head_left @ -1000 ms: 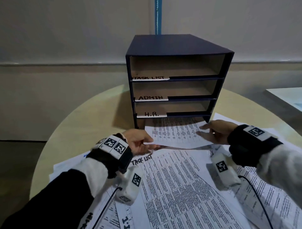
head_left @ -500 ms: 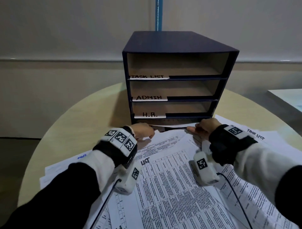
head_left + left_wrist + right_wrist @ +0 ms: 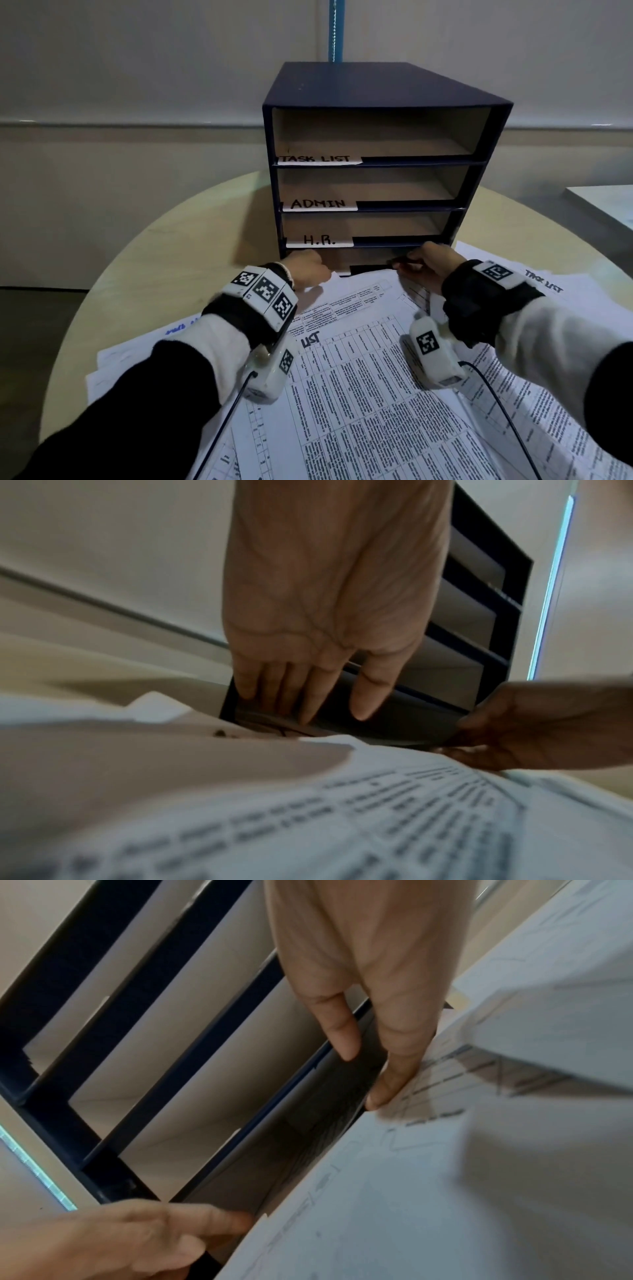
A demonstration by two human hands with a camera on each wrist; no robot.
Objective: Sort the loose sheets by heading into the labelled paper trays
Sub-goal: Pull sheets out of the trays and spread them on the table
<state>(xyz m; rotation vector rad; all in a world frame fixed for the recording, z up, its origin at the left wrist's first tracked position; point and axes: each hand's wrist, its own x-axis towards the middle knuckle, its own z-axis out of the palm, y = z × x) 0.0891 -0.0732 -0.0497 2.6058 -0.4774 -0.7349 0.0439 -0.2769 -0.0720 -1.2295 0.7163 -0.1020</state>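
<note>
A dark blue tray unit (image 3: pixel 376 89) stands at the back of the table, with shelves labelled TASK LIST (image 3: pixel 318 159), ADMIN (image 3: pixel 318 204) and H.R. (image 3: pixel 319 240) above an unlabelled bottom slot. My left hand (image 3: pixel 308 267) and right hand (image 3: pixel 428 263) are both at that bottom slot. A sheet (image 3: pixel 267 718) lies almost fully inside it. The left hand's (image 3: pixel 308 696) fingers are straight and touch the sheet's near edge. The right hand's (image 3: pixel 369 1069) fingers are also straight at the slot's right end. Loose printed sheets (image 3: pixel 359 377) cover the table under my wrists.
The round wooden table (image 3: pixel 171 257) shows bare to the left of the trays. A sheet headed TASK LIST (image 3: pixel 544 281) lies at the right. A white tabletop (image 3: pixel 603 205) is at the far right, and a blue pole (image 3: pixel 335 31) rises behind the trays.
Both hands have moved forward with the sheet they held above the pile and slid it into the bottom slot. Only its near edge is still at the opening.
</note>
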